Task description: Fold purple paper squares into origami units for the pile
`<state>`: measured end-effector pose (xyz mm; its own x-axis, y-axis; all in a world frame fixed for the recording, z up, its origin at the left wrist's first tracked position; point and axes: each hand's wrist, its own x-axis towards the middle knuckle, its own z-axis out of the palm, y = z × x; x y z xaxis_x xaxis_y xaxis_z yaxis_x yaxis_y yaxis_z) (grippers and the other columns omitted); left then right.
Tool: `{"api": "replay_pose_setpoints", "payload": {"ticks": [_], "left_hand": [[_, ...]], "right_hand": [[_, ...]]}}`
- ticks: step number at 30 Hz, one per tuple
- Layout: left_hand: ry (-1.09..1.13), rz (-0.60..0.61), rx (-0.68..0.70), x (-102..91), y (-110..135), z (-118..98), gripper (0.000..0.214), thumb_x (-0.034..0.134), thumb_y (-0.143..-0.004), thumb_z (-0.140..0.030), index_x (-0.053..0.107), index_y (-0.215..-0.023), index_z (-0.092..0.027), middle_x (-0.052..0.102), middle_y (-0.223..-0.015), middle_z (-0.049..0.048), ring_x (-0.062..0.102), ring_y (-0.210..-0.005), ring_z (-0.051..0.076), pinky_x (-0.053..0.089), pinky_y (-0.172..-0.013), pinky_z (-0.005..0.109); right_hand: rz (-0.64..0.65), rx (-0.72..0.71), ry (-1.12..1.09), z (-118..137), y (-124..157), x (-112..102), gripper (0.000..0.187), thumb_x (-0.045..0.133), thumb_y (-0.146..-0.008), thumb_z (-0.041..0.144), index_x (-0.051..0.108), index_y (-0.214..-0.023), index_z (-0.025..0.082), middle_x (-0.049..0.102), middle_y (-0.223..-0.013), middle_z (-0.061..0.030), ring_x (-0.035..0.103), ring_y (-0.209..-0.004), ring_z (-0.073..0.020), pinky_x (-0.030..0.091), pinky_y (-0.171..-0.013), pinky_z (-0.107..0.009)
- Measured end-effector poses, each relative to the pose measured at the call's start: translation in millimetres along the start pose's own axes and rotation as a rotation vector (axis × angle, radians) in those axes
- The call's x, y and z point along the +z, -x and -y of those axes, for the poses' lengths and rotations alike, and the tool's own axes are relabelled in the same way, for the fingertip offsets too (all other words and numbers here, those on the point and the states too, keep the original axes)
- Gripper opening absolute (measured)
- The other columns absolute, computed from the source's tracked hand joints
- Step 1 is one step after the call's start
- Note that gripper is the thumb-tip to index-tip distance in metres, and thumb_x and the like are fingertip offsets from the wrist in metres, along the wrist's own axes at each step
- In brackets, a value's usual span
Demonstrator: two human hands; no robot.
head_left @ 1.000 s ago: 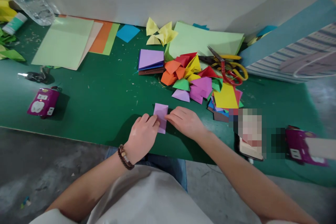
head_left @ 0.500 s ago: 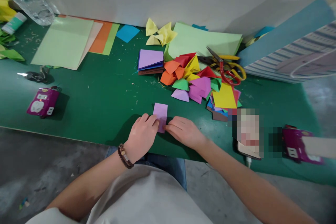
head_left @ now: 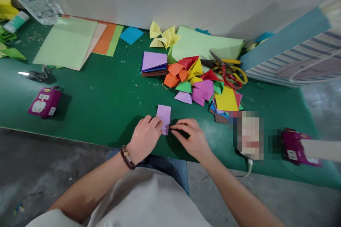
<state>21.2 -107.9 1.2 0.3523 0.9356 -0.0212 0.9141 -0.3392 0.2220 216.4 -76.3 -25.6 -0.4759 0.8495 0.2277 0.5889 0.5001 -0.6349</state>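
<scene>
A small purple piece of paper [head_left: 165, 113], narrow and upright as a rectangle, lies on the green table just in front of me. My left hand [head_left: 147, 135] is closed over its lower left edge, fingertips pressing it against the tabletop and hiding that corner. Just off the paper's right edge is my right hand [head_left: 192, 137], its thumb and forefinger apart with a visible gap and nothing between them. Beyond the hands lie folded paper pieces in purple [head_left: 203, 91], orange [head_left: 174, 74] and yellow, and a stack of purple and blue sheets [head_left: 154, 61].
Scissors [head_left: 229, 72] rest beside pliers behind the folded pieces. A yellow square [head_left: 226, 98] tops another paper stack. On the right are a blurred-out phone [head_left: 250, 136] and a purple power strip [head_left: 298, 147]; another purple socket unit [head_left: 45, 103], keys [head_left: 37, 75] and a plastic bottle [head_left: 34, 3] are left.
My right hand has drawn back slightly from the paper's right edge, and its thumb and forefinger have parted. The left hand still presses the paper. The view has shifted a little.
</scene>
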Motion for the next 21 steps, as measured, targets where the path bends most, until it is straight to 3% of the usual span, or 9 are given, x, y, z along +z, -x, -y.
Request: {"api": "replay_pose_setpoints", "payload": {"ticks": [9, 21], "left_hand": [[0.0, -0.032, 0.001, 6.2, -0.3, 1.8, 0.022, 0.049, -0.095, -0.025, 0.06, -0.112, -0.018, 0.061, -0.116, 0.0043, 0.053, -0.095, 0.021, 0.047, -0.078, 0.036], [-0.019, -0.047, 0.016, 8.8, -1.1, 2.5, 0.019, 0.05, -0.094, -0.023, 0.061, -0.109, -0.016, 0.061, -0.114, 0.0056, 0.054, -0.094, 0.021, 0.047, -0.076, 0.037]], "right_hand": [[-0.082, 0.203, 0.204, 1.5, -14.9, 15.4, 0.023, 0.058, -0.089, 0.038, 0.075, -0.08, 0.025, 0.062, -0.085, -0.0055, 0.051, -0.084, -0.0224, 0.039, -0.074, -0.038], [-0.18, 0.252, 0.208, -6.8, -33.5, 21.1, 0.027, 0.057, -0.089, 0.04, 0.073, -0.076, 0.022, 0.063, -0.085, -0.0058, 0.051, -0.083, -0.0223, 0.038, -0.075, -0.039]]}}
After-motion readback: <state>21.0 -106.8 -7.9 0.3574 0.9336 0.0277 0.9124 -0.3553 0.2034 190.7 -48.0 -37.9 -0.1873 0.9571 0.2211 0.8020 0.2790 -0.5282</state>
